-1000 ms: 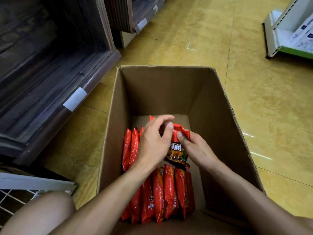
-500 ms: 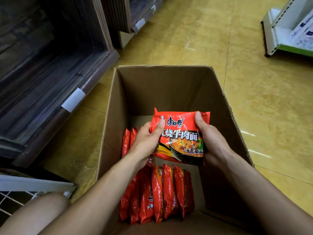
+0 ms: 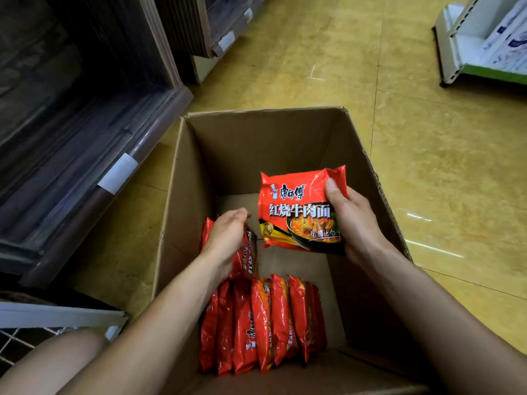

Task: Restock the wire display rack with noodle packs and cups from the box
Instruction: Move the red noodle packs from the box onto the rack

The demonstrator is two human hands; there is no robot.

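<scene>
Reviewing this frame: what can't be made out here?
Head view throughout.
- left hand: fingers hidden behind its back; grip on boxed pack unclear.
- wire rack: cut off by bottom-left edge.
- white shelf goods: blurred, cut by right edge.
- box floor nearest camera: hidden by forearms.

The raised noodle pack [image 3: 296,212] is thin plastic film, glossy red, crinkled at its sealed ends and catching the light. The packs in the box [image 3: 262,323] have the same shiny, creased wrap. The box [image 3: 256,143] is plain brown cardboard, matt, with a slightly ragged rim. The floor [image 3: 442,166] is smooth yellow tile, polished enough to throw bright streaks. The shelf [image 3: 71,143] on the left looks like dark wood-grain board, its rounded front edge semi-glossy, with a matt white label [image 3: 117,173] on it. The wire rack [image 3: 17,340] is white-coated metal.
</scene>
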